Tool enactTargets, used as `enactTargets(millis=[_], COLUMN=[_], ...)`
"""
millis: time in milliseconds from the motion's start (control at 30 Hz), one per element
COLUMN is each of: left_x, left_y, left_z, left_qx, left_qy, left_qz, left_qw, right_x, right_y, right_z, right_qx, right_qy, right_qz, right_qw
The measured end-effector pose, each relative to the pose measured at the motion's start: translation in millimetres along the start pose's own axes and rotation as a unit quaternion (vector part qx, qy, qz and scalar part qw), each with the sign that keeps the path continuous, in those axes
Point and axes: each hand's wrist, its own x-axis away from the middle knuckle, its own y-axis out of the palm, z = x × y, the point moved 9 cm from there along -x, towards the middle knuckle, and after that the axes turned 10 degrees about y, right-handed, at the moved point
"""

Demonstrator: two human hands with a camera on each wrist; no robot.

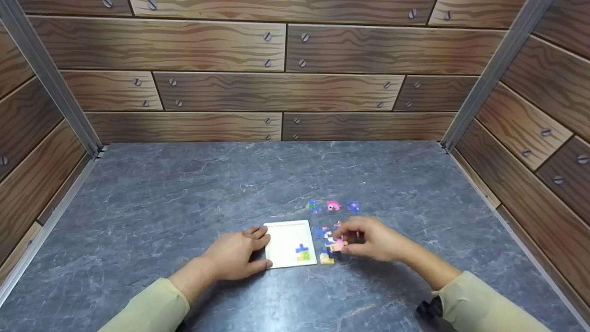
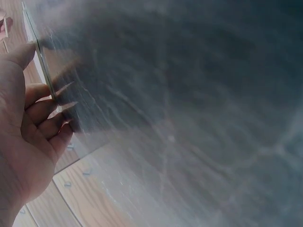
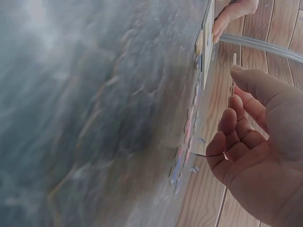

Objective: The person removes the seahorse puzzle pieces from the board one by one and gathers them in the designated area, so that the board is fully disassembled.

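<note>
A white square puzzle tray (image 1: pixel 283 237) lies on the table. Inside its near right corner sits a blue, yellow and green puzzle piece group (image 1: pixel 303 252). My left hand (image 1: pixel 237 253) rests along the tray's left edge, thumb by the near corner and fingers farther up; the left wrist view shows the hand (image 2: pixel 33 109) against that edge. Between thumb and fingers, my right hand (image 1: pixel 368 237) pinches a pink puzzle piece (image 1: pixel 339 244), raised above the table. In the right wrist view this thin piece (image 3: pixel 234 60) appears edge-on, above the thumb of the right hand (image 3: pixel 265 137).
Loose puzzle pieces lie right of the tray, including a blue one (image 1: pixel 320 231) and a yellow one (image 1: pixel 327 259). Farther back are a green-blue piece (image 1: pixel 314 206), a pink piece (image 1: pixel 333 205) and a purple piece (image 1: pixel 353 206). Wood-patterned walls (image 1: pixel 221 92) border the grey table (image 1: pixel 184 184).
</note>
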Motion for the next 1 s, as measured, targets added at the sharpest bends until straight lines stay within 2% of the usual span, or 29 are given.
enactTargets(millis=[467, 733, 1000], left_x=[-1.8, -1.6, -1.3], left_y=[-0.3, -1.1, -1.3], left_z=[0.5, 0.9, 1.7], left_qx=[-0.006, -0.012, -0.005], left_qy=[0.004, 0.008, 0.010], left_qz=[0.004, 0.012, 0.005], left_qw=[1.0000, 0.9998, 0.9999], right_x=[17.4, 20.0, 21.5], right_y=[3, 5, 7], right_z=[22, 22, 23], right_qx=[-0.013, -0.012, -0.002], right_qy=[0.042, 0.024, 0.012], right_qz=[-0.026, -0.022, -0.017], right_qw=[0.9987, 0.9994, 0.9998])
